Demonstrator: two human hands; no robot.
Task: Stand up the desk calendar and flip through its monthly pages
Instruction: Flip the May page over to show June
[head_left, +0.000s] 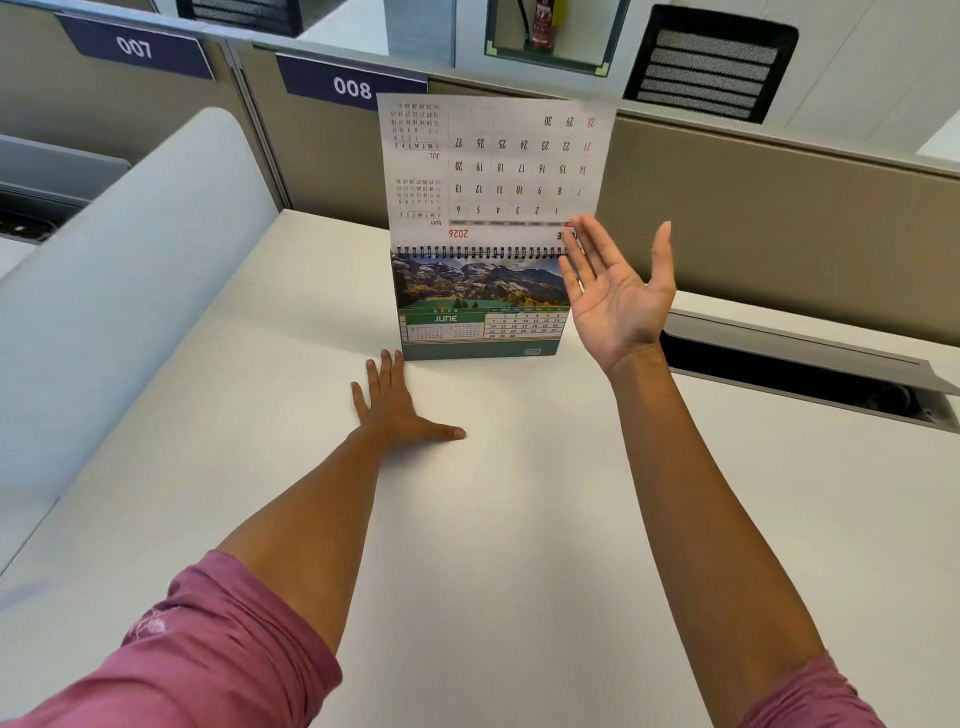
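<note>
The green-based, spiral-bound desk calendar (480, 306) stands upright on the white desk (519, 519), its wire binding running left to right along the top. A white monthly page (496, 166) is swung up above the binding, its printing upside down, while the sheet facing the person reads June under a mountain photo.

The right hand (615, 291) is spread wide, palm toward the person, holding nothing; its fingertips (582, 234) overlap the raised page's lower right corner, just left of the palm. Whether they touch it I cannot tell.

The left hand (397, 408) lies flat and empty on the desk, fingers just touching or nearly touching the calendar's lower left corner, which sits right ahead of them.

The right hand is probably the one to push the page over backward, across the binding.
</note>
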